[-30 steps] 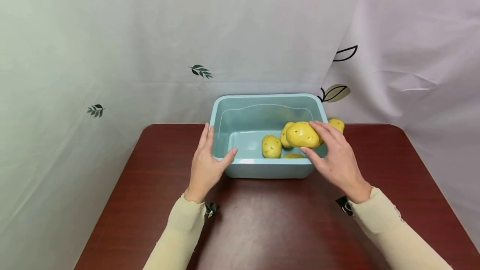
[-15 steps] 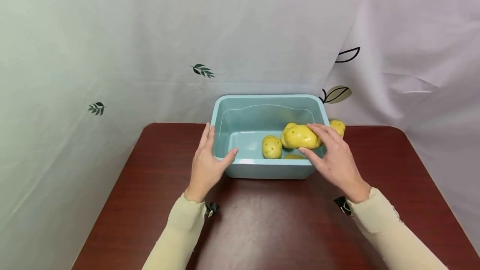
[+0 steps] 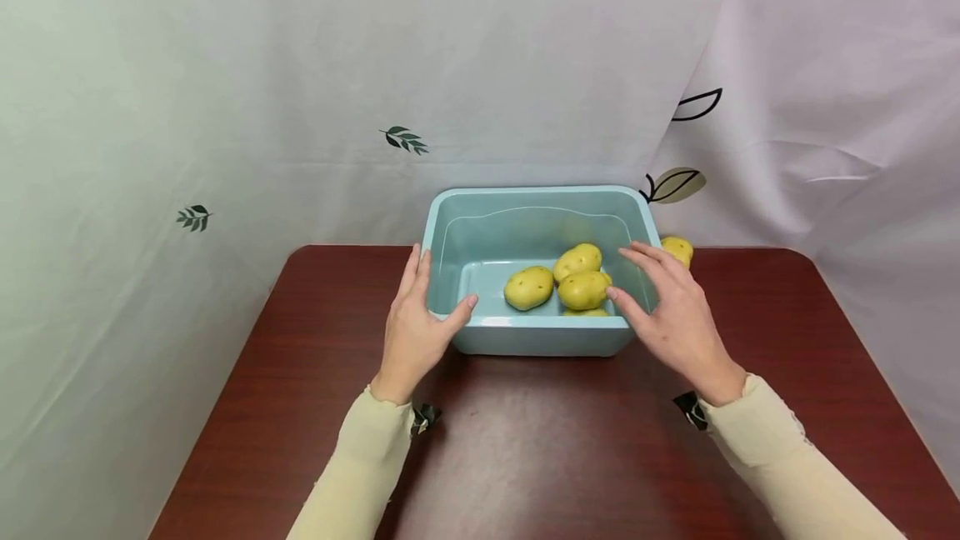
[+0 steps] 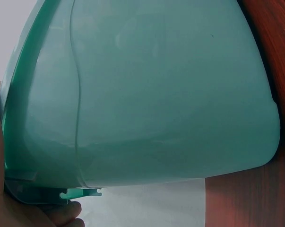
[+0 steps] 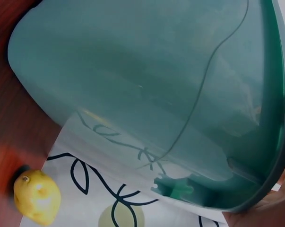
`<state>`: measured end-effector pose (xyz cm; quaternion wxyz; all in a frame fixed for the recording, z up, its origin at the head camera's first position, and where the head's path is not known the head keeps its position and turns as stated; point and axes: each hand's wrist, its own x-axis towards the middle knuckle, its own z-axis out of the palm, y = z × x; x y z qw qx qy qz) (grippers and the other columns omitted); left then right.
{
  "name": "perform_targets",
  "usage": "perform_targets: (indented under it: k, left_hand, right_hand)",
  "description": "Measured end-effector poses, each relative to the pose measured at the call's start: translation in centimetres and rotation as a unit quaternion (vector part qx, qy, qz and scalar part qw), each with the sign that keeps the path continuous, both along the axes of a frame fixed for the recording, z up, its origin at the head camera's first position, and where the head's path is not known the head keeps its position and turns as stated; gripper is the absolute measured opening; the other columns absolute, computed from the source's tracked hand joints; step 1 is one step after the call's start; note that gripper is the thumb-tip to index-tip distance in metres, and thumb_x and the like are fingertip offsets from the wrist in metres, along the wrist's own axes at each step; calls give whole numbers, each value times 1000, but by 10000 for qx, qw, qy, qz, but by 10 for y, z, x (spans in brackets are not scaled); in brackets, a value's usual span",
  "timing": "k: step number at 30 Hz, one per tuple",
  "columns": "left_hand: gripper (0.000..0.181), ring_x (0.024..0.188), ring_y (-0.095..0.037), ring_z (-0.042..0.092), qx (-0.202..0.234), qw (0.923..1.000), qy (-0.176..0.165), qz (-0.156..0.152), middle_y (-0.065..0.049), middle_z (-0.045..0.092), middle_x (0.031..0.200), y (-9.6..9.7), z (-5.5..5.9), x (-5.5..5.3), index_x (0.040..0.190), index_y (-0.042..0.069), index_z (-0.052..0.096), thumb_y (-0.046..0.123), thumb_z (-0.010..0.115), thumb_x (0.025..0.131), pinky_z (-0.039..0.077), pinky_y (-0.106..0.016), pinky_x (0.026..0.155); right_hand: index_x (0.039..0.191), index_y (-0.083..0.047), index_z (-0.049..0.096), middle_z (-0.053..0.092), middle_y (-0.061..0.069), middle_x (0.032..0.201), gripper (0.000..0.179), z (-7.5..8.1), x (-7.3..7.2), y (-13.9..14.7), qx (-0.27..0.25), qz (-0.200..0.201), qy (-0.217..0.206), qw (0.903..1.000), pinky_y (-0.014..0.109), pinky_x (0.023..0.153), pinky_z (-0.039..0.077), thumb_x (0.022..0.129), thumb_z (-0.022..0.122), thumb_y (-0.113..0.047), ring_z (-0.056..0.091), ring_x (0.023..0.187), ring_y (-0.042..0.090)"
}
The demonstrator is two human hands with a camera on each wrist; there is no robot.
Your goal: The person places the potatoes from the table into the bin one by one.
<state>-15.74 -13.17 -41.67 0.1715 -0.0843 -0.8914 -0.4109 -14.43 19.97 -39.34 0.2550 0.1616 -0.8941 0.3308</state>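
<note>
A light blue plastic bin (image 3: pixel 540 338) stands at the back of the table with several yellow potatoes inside, among them a potato (image 3: pixel 528 287) on the left and a potato (image 3: pixel 584 290) on top of others. My left hand (image 3: pixel 411 344) holds the bin's front left corner, thumb over the front rim and fingers along the left side. Over the front right corner, my right hand (image 3: pixel 678 323) is spread with nothing in it, its thumb tip right by the upper potato. The right wrist view shows the bin's outer wall (image 5: pixel 109 61), with that hand's fingers mostly hidden behind the rim.
One more potato (image 3: pixel 677 251) lies on the table outside the bin, behind its right wall. A dark red wooden table (image 3: pixel 525 448) runs up to a pale printed cloth (image 3: pixel 525 65) hanging close behind the bin.
My right hand has let go of the potato it held, which now rests on the others in the bin. The left potato has shifted and turned slightly leftward. My left hand stays in place.
</note>
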Motion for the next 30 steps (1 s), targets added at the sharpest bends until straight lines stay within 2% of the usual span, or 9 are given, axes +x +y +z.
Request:
perform_targets:
  k: [5,10,15,19,21,30]
  left_hand:
    - [93,143,-27,40,11,10000,70,-15,-3,22,166,-1,2,0,156,3,34,52,73,87,39,-52,108]
    - [93,143,-26,40,67,10000,-27,23,0,21,166,-3,2,2,156,4,34,53,72,87,39,-52,108]
    - [93,144,-24,39,113,9999,-88,-53,2,19,166,0,0,1,157,5,33,55,71,88,39,-51,109]
    - [93,144,-23,38,104,9999,-47,-86,3,19,166,2,0,-1,156,4,33,55,70,88,39,-51,109]
    - [92,144,-23,39,104,9999,-25,-74,2,20,166,2,1,-1,156,4,34,55,70,88,39,-51,108]
    - [92,143,-23,39,48,10000,-18,-10,2,21,166,-1,-1,0,156,4,34,55,70,88,40,-51,108]
  right_hand:
    - [131,-2,64,57,18,136,51,2,-1,4,-47,-93,211,9997,57,101,40,83,81,-8,52,126,38]
    - [131,-1,63,57,20,135,51,5,0,8,12,-140,198,9997,58,99,41,84,80,-8,51,125,39]
    - [132,0,62,56,21,136,48,7,5,18,67,-260,205,9994,50,88,43,86,77,-7,54,115,36]
    - [132,2,62,56,21,136,45,8,5,26,10,-313,191,9993,52,93,42,89,72,-5,53,117,39]
    - [132,2,62,56,21,136,43,8,4,29,-32,-351,163,9992,57,100,39,91,71,-6,50,126,41]
    - [132,4,61,56,22,136,39,0,1,42,-140,-575,69,9982,59,101,39,94,64,-3,49,127,42]
